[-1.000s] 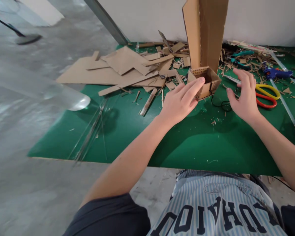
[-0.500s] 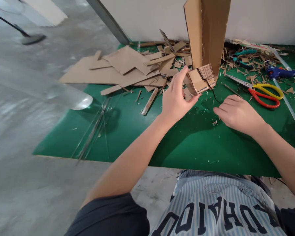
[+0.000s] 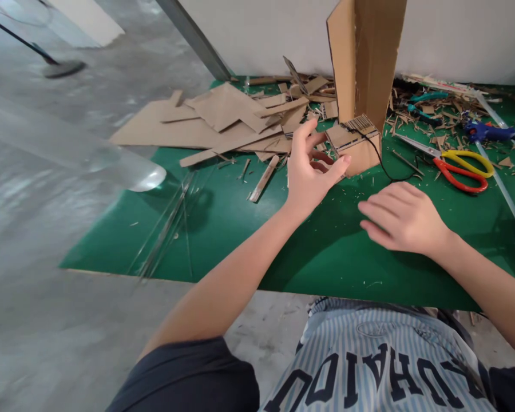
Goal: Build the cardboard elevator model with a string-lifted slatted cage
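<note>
A small cardboard box (image 3: 359,157) with barcode-like stripes on its top sits low in front of a tall folded cardboard piece (image 3: 371,63). My left hand (image 3: 306,171) is loosely curled at its left end, thumb on the near face and the other fingers by the left side. How firmly they grip is hard to see. A thin black cord (image 3: 380,157) runs over the box top and loops down to the right. Just below that loop, my right hand (image 3: 401,220) hovers slightly blurred, fingers loosely extended, holding nothing visible.
Scissors with red and yellow handles (image 3: 461,169) lie to the right, near a blue glue gun (image 3: 491,131) and teal-handled pliers (image 3: 427,97). Cardboard scraps (image 3: 223,109) cover the back left of the green table (image 3: 236,229). Thin clear strips (image 3: 167,229) lie at its left end.
The small box has turned in my left hand and come lower, its striped face now upward. My right hand has let go of the cord and drawn slightly nearer to me, fingers loosening.
</note>
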Demonstrator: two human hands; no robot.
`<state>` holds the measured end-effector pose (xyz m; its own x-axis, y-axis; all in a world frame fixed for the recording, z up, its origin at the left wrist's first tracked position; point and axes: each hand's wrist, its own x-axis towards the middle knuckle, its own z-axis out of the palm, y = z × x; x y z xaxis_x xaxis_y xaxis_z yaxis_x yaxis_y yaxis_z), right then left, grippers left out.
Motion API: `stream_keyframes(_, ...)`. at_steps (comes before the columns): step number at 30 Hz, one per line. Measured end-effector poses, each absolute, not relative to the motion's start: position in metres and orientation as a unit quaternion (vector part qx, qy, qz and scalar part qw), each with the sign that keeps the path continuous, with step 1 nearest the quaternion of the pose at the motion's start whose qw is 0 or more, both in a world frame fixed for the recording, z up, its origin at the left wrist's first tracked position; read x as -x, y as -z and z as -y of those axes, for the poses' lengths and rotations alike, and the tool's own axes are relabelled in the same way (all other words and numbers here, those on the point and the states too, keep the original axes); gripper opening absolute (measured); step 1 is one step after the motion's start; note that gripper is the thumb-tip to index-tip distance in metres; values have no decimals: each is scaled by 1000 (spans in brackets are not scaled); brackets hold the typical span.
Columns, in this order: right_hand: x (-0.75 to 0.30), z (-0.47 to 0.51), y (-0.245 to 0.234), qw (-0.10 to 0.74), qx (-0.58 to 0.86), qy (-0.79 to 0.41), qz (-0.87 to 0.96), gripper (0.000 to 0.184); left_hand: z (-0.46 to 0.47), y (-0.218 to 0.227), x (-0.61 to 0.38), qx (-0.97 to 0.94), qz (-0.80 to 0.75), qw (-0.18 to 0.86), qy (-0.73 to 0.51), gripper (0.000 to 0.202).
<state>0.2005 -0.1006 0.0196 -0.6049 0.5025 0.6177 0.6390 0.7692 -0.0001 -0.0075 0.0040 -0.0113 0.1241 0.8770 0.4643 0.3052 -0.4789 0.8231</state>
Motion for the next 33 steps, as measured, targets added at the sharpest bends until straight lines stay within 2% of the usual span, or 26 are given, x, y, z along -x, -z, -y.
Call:
stream_keyframes(3, -197, 95, -12, 371, 499, -152, 768, 23, -3, 16, 2, -674, -413, 318, -524, 85)
stream_keyframes(6, -185, 90, -6, 373, 562, -397, 623, 34, 0, 20, -3, -673, -394, 339, -526, 84)
stream_keyframes(11, -173, 85, -17, 404, 500, -650, 405, 53, 8, 25, -9, -677, -367, 379, -514, 84)
stream_keyframes(14, -174, 83, -25, 441, 425, -724, 316, 63, 10, 25, -12, -680, -352, 388, -513, 81)
stream_keyframes(22, -177, 78, -11, 455, 396, -754, 261, 55, 14, 22, -15, -723, -383, 313, -482, 81)
stream_keyframes(25, -177, 82, -5, 445, 377, -748, 316, 46, 13, 23, -15, -719, -396, 309, -481, 83)
stream_keyframes(28, -173, 95, -6, 401, 315, -729, 456, 36, 9, 26, -13, -703, -413, 322, -482, 85)
stream_keyframes(30, -169, 106, -12, 388, 278, -642, 600, 25, 7, 27, -12, -691, -423, 340, -477, 88)
stream_keyframes(31, -168, 111, -15, 389, 266, -555, 685, 19, 6, 28, -12, -687, -427, 349, -473, 90)
stream_keyframes(33, -167, 118, -23, 382, 242, -297, 841, 16, 6, 29, -12, -686, -431, 354, -467, 91)
